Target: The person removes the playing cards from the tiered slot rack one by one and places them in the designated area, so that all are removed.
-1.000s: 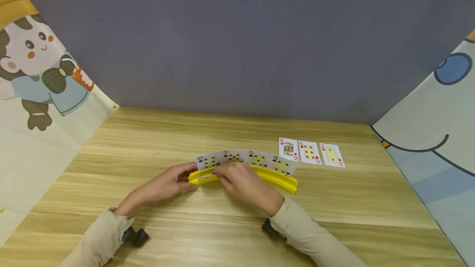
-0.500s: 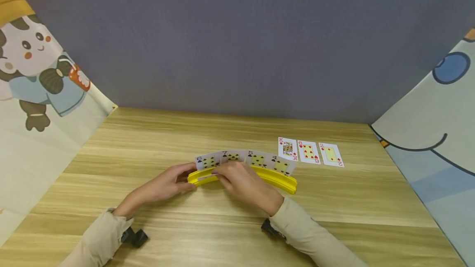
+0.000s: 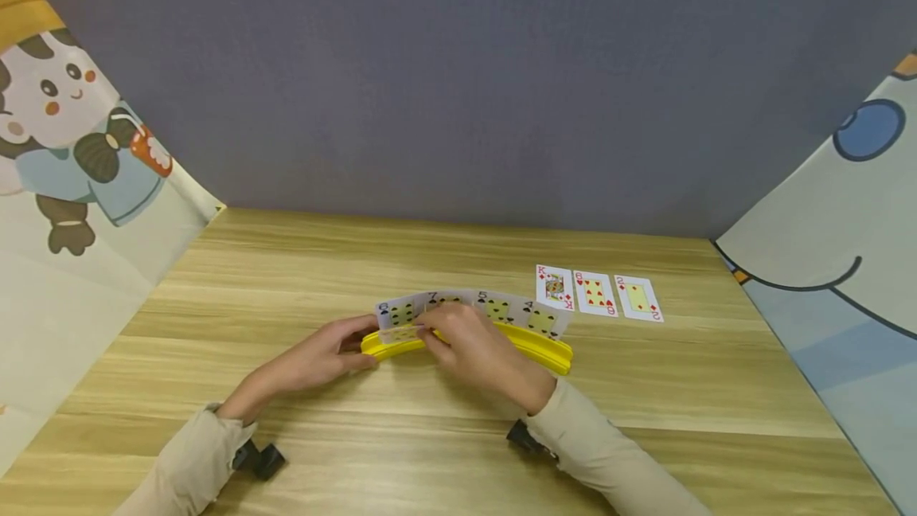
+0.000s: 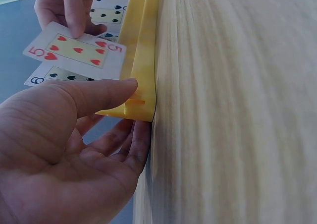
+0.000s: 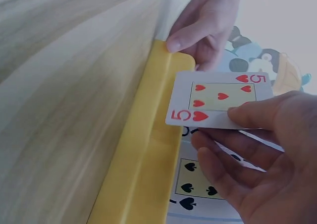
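A curved yellow card holder (image 3: 533, 347) stands on the table with several spade cards (image 3: 497, 309) upright in it, the six at its left end. My left hand (image 3: 315, 357) grips that end; in the left wrist view the thumb (image 4: 106, 92) lies along the holder's front while the fingers reach behind. Between thumb and fingers, my right hand (image 3: 476, 349) pinches a five of hearts (image 5: 223, 96). The card is tilted over the holder, in front of the six of spades, and the left wrist view shows its face (image 4: 77, 50) too. The right hand partly hides the seven.
Face up on the wooden table (image 3: 358, 460), behind the holder's right end, lie a king of diamonds (image 3: 555, 287), a heart card (image 3: 595, 293) and a two of diamonds (image 3: 638, 298). A grey panel (image 3: 458, 86) closes off the back, with cartoon-printed panels at both sides.
The five of hearts, earlier seen as a thin sliver, has tipped up so its face shows in the head view. My right hand has shifted slightly; the left hand stays on the holder.
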`<state>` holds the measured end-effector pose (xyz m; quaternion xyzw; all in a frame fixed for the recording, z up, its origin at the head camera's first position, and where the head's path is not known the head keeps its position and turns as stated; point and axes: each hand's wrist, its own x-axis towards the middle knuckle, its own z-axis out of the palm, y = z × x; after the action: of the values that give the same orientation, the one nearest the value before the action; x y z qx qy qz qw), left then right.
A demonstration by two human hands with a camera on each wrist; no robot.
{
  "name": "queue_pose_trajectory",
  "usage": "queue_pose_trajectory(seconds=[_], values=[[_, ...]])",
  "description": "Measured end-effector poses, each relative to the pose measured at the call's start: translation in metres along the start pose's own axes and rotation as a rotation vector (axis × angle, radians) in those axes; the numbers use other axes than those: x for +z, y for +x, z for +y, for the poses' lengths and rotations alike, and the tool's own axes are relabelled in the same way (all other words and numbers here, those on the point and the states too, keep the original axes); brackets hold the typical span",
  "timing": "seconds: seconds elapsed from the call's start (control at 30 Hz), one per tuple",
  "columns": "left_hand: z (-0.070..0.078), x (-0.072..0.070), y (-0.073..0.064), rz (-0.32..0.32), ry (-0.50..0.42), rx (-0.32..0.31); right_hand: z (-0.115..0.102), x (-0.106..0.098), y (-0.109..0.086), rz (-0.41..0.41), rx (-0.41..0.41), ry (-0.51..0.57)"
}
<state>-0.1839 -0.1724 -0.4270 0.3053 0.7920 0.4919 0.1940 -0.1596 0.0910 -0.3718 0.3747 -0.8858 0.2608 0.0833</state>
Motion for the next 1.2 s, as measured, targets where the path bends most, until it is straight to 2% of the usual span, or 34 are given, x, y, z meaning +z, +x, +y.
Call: queue_pose_trajectory(seconds=[0.2, 0.3, 0.4, 0.53, 0.83, 1.2], values=[[0.001, 0.000, 0.002, 0.006, 0.007, -0.003, 0.006, -0.015, 0.002, -0.001, 0.027, 0.214], [0.002, 0.000, 0.002, 0.016, 0.024, 0.000, 0.008, -0.027, 0.002, 0.005, 0.056, 0.253], [0.003, 0.001, 0.003, 0.021, 0.035, -0.005, 0.012, -0.041, 0.000, 0.057, 0.074, 0.254], [0.005, 0.001, 0.003, 0.023, 0.033, -0.019, 0.020, -0.058, -0.004, 0.176, 0.075, 0.267], [0.005, 0.001, 0.004, 0.031, 0.022, -0.014, 0.035, -0.079, -0.015, 0.388, -0.021, 0.200], [0.003, 0.003, 0.010, 0.016, -0.006, -0.026, 0.055, -0.102, -0.035, 0.507, -0.027, 0.084]])
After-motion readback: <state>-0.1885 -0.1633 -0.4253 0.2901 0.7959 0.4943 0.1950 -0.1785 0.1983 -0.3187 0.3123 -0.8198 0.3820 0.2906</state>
